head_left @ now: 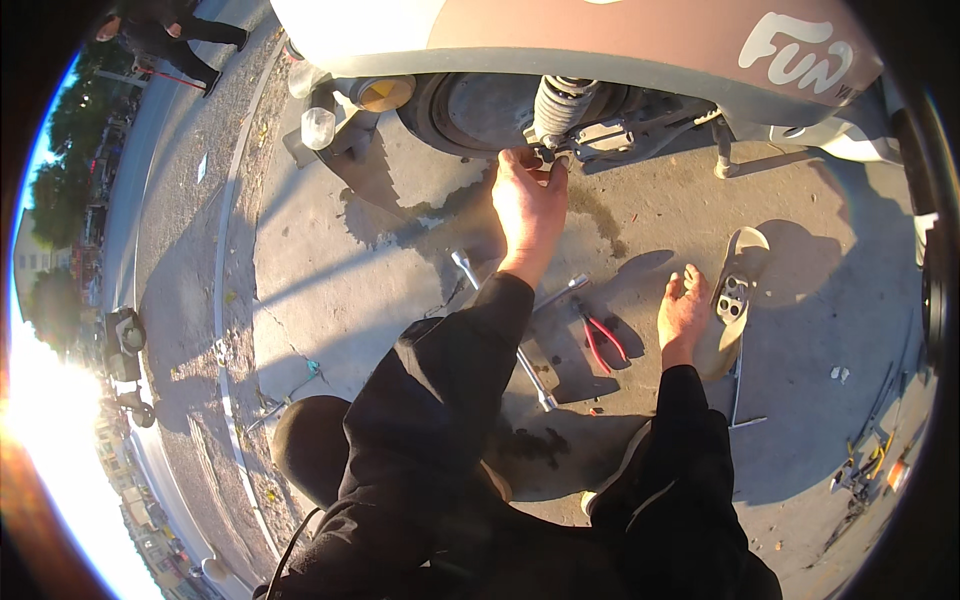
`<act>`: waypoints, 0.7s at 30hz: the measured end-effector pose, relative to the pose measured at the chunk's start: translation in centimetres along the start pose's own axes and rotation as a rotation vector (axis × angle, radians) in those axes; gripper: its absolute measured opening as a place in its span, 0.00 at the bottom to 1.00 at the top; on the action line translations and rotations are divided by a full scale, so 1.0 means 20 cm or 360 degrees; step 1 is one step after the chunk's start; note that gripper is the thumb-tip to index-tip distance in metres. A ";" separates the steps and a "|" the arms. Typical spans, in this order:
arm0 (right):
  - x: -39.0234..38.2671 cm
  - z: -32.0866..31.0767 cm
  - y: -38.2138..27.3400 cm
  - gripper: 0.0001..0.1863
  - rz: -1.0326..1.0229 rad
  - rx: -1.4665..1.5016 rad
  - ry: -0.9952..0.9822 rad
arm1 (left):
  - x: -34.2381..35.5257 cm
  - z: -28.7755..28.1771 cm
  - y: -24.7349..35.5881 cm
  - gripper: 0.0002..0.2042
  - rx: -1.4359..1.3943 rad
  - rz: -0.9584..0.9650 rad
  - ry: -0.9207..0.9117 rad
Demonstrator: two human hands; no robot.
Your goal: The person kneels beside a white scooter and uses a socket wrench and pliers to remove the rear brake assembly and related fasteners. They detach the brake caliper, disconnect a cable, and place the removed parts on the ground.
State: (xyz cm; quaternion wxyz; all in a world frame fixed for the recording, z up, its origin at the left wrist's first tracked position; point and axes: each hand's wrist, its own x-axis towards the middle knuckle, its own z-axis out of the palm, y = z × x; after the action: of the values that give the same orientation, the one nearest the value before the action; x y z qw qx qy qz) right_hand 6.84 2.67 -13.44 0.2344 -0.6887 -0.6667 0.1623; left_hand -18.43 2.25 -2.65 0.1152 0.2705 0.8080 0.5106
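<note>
Bare concrete ground (310,230) spreads beneath both grips, split between sunlight and long shadows. Above and ahead of the left grip looms a scooter (620,35), its body panel white and brownish pink. Far off to the left grip's upper left, a person (160,35) in dark clothes is on the roadway. A dark wheel (480,110) sits just beyond the left grip, a little to its left. Just right of the right grip lies an elongated, curved tan piece (728,330) with round openings in its middle. A metal cross wrench (536,380) lies below the left grip, partly covered by the left sleeve. The coil-spring shock absorber (562,110) rises directly above the left grip's fingertips. A slim metal rod (738,390) with a crossbar lies below and right of the right grip. The left grip (530,210) has thumb and fingers drawn close at the shock absorber's lower end; whether they pinch anything, I cannot tell. The right grip (682,318) is loosely spread, fingers slightly bent. Red-handled pliers (596,347) lie to its left. A small dark fitting (547,153) shows between the left grip's fingertips.
</note>
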 end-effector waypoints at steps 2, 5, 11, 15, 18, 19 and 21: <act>-0.08 0.10 -0.15 0.13 0.0150 0.0718 -0.0121 | -0.01 0.09 0.02 0.19 -0.0086 -0.0083 0.0178; -0.29 0.19 -0.30 0.11 0.0013 0.0805 -0.0387 | -0.01 0.22 0.01 0.17 -0.0104 -0.0121 0.0381; -0.48 -0.02 -0.30 0.14 0.0036 0.0545 -0.0348 | 0.02 0.25 -0.04 0.17 0.0074 -0.0074 0.0407; -0.44 -0.24 -0.08 0.21 0.0271 0.0263 0.0217 | 0.04 0.28 -0.09 0.16 -0.0283 -0.0124 0.0391; -0.44 -0.40 0.19 0.26 0.0489 -0.0082 0.0678 | 0.04 0.30 -0.11 0.15 -0.0298 -0.0025 0.0303; -0.45 -0.47 0.28 0.27 0.0574 -0.0176 0.0631 | 0.05 0.30 -0.11 0.16 -0.0085 -0.0036 0.0311; -0.49 -0.60 0.45 0.27 0.0616 -0.0375 0.0370 | 0.05 0.30 -0.10 0.20 0.0019 0.0054 0.0305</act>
State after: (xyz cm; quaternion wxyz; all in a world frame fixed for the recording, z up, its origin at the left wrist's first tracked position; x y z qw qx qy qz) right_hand 20.27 -8.45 -9.22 0.1922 -0.8401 -0.5052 0.0450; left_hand -17.04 6.69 -6.99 0.0270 0.2345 0.8136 0.5313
